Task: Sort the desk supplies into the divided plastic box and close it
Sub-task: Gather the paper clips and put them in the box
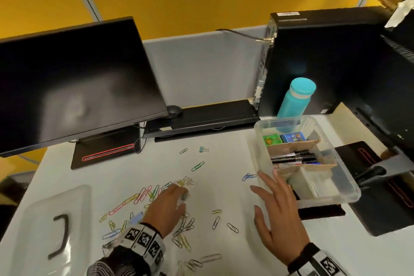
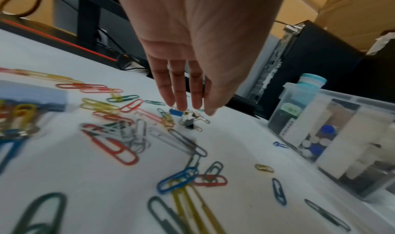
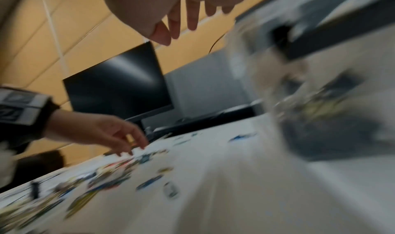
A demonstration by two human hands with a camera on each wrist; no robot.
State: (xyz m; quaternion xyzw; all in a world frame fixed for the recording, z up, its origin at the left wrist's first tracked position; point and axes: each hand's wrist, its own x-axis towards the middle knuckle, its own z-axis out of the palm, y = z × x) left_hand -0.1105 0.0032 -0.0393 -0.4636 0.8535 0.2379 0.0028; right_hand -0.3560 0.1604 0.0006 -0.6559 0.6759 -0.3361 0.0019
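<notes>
Coloured paper clips (image 1: 143, 195) lie scattered over the white desk (image 1: 224, 163). My left hand (image 1: 182, 195) reaches down with straight fingers (image 2: 180, 100) onto a small heap of binder clips (image 2: 190, 117); its fingertips touch the heap and nothing is gripped. My right hand (image 1: 266, 188) hovers with fingers spread and nothing in it, beside the near left corner of the clear divided box (image 1: 349, 188). The box holds markers (image 1: 295, 157) and small green and blue items (image 1: 272, 140) between cardboard dividers. The right wrist view is blurred; its fingers (image 3: 191, 18) hang free.
The clear lid (image 1: 51, 219) with a black handle lies at the near left. A monitor (image 1: 74, 87) stands at the back left, a keyboard (image 1: 212, 116) behind, a PC tower (image 1: 313, 63) and a teal bottle (image 1: 295, 98) behind the box. One teal binder clip (image 1: 203, 149) lies apart.
</notes>
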